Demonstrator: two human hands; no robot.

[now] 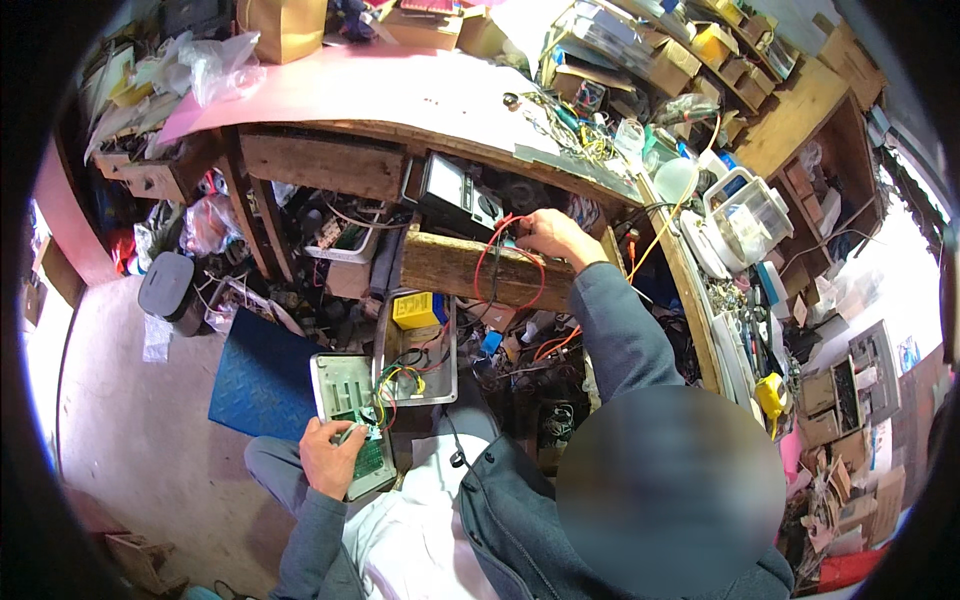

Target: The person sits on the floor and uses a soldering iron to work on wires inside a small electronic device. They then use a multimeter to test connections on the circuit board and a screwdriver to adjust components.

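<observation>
My left hand closes on the edge of a grey box lid that carries a green circuit board. Colored wires run from this board into an open grey box beside it, which contains a yellow and blue block. Over a drawer with a wooden front, my right hand pinches red and black leads; their tips are hidden by the fingers. In the drawer, left of that hand, lies a black and silver instrument with a dial.
A pink-topped workbench stretches across the back. Tools and wires crowd the side bench at right. A blue textured panel and a dark bin stand at left. Loose parts fill the space under the drawer.
</observation>
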